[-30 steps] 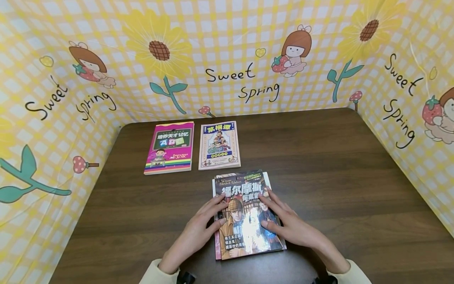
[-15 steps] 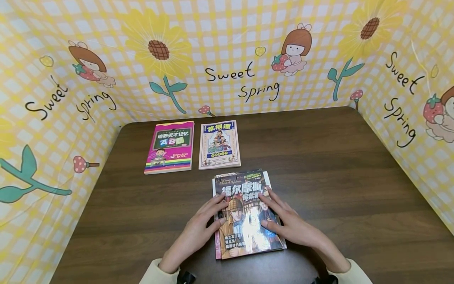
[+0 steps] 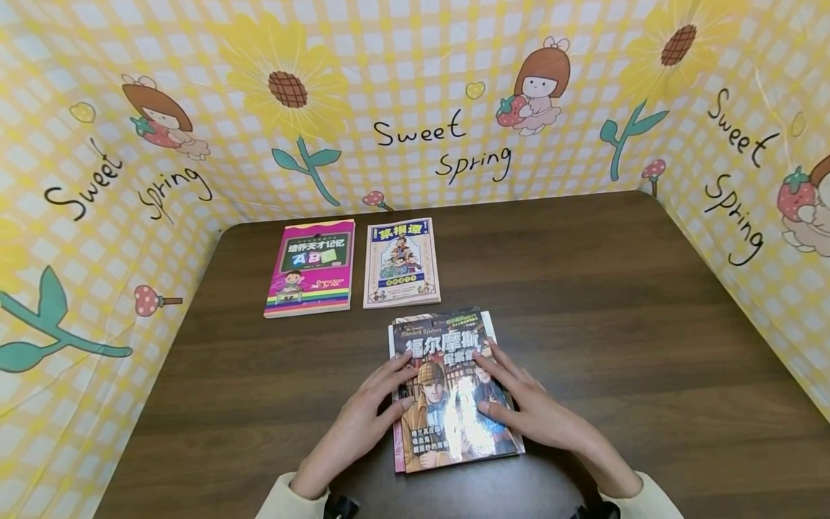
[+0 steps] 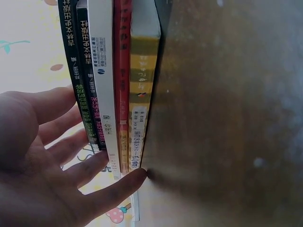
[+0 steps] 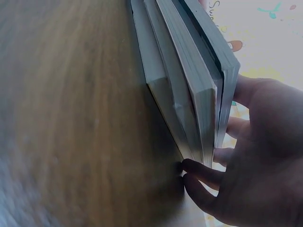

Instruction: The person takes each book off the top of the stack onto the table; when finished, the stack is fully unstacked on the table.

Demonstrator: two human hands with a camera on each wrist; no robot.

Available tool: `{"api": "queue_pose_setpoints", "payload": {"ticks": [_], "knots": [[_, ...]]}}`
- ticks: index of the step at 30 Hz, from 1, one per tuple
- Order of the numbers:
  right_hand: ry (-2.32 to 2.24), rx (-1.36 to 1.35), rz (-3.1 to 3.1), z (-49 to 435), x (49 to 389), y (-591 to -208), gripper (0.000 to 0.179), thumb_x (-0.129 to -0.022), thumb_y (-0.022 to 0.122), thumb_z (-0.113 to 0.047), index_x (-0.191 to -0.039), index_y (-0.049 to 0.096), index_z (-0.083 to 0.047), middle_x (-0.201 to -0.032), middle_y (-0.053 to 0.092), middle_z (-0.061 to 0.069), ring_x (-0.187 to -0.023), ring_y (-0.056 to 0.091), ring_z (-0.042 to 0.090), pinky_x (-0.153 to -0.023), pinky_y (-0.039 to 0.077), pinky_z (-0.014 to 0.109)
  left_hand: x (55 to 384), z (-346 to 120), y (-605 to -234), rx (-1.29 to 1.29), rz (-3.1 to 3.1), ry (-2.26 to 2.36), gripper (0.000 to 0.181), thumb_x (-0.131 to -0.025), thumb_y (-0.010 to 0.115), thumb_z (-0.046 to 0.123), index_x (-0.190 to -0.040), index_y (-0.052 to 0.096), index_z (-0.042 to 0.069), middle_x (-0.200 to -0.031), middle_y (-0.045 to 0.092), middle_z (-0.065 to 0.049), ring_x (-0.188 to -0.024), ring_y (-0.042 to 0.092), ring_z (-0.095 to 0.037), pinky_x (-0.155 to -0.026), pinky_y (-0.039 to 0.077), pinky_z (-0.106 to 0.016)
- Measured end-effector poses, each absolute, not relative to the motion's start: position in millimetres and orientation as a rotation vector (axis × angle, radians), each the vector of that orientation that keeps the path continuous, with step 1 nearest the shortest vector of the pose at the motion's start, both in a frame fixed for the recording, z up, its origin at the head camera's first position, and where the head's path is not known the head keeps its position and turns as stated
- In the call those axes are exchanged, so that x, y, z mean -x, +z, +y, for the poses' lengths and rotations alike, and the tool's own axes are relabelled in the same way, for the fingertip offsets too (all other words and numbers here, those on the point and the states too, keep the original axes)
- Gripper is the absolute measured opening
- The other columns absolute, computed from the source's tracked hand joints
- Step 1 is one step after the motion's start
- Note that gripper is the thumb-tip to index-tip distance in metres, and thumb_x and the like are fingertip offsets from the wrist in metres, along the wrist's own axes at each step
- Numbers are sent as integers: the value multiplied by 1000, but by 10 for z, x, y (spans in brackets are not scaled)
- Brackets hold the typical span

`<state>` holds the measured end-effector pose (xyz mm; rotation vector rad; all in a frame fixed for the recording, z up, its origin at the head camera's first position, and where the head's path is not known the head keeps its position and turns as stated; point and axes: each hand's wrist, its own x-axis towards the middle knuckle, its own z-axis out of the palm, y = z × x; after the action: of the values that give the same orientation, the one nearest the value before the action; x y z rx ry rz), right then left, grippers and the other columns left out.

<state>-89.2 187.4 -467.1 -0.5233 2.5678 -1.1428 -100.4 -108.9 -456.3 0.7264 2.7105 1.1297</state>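
A stack of several books lies flat near me, a glossy detective comic book (image 3: 431, 432) with a man in a checked cap on top. My left hand (image 3: 363, 411) rests along its left side, thumb and fingertips on the cover edge. In the left wrist view, the spread fingers lie against the book spines (image 4: 122, 71), the little finger reaching down to the table. My right hand (image 3: 534, 414) touches the right side, thumb and fingertips on the cover. Page edges (image 5: 206, 109) show beside it in the right wrist view, fingers loosely bent.
Behind the stack lie a pink ABC book (image 3: 310, 268) and a cream cartoon-covered book (image 3: 402, 263), side by side on the dark wooden table (image 3: 616, 303). A yellow checked cloth (image 3: 415, 43) with sunflowers stands around the table's back and sides.
The hands and the book stack keep their places. Only the view shifts very slightly.
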Motion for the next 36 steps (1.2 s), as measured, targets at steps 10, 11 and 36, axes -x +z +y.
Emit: {"api": "queue_pose_setpoints", "payload": {"ticks": [10, 11, 36], "knots": [[-1118, 502, 2579, 1867, 904, -4643, 69, -95, 52, -51, -154, 17, -38, -162, 0, 0, -142, 12, 47, -96, 19, 79, 1010, -1096, -4557, -738, 2717, 1125, 44, -95, 62, 23, -139, 54, 18, -154, 34, 4, -142, 28, -22, -109, 32, -52], [-1116, 502, 2580, 1867, 904, -4644, 69, -95, 52, -51, -154, 17, -38, -162, 0, 0, -142, 12, 47, -96, 19, 79, 1009, -1098, -4561, -739, 2719, 1125, 44, -95, 62, 23, -139, 54, 18, -154, 33, 4, -142, 28, -23, -109, 32, -52], [-1149, 495, 2577, 1872, 888, -4702, 69, -95, 53, -50, -153, 17, -40, -162, 0, -3, -142, 10, 47, -95, 20, 79, 989, -1075, -4591, -679, 2719, 1138, 44, -96, 61, 23, -139, 54, 19, -154, 33, 6, -142, 27, -21, -108, 33, -52]]}}
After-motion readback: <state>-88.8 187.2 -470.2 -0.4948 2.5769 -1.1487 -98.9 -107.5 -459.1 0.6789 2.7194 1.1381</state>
